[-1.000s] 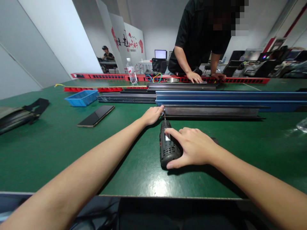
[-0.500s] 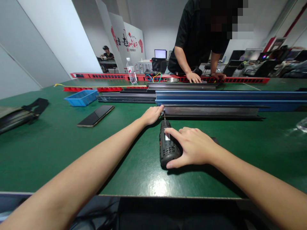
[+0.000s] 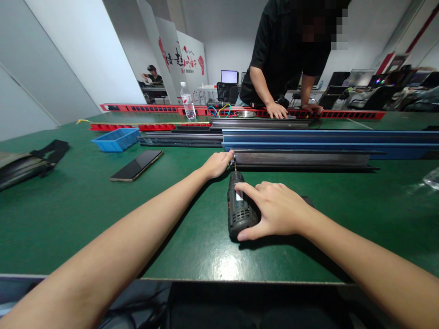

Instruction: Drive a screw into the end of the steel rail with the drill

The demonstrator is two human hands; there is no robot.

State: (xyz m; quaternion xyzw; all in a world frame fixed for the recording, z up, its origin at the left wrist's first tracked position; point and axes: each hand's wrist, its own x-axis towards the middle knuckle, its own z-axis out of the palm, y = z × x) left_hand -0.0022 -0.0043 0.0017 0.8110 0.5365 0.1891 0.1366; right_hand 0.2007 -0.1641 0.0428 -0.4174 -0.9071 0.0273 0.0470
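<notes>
My right hand (image 3: pixel 276 209) is wrapped round a black cordless drill (image 3: pixel 239 211) that lies on the green table (image 3: pixel 68 214), its bit pointing at the left end of a dark metal rail (image 3: pixel 302 159). My left hand (image 3: pixel 217 164) is closed at that same rail end, fingers pinched beside the drill bit; what they hold is too small to make out. A long blue rail (image 3: pixel 329 138) lies just behind the dark one.
A phone (image 3: pixel 137 165) and a blue tray (image 3: pixel 117 139) lie to the left, a dark bag (image 3: pixel 30 162) at far left. Red slotted strips (image 3: pixel 219 110), more rails and a water bottle (image 3: pixel 188 102) sit at the back. A person in black leans on the far side, hands (image 3: pixel 278 110) on a rail.
</notes>
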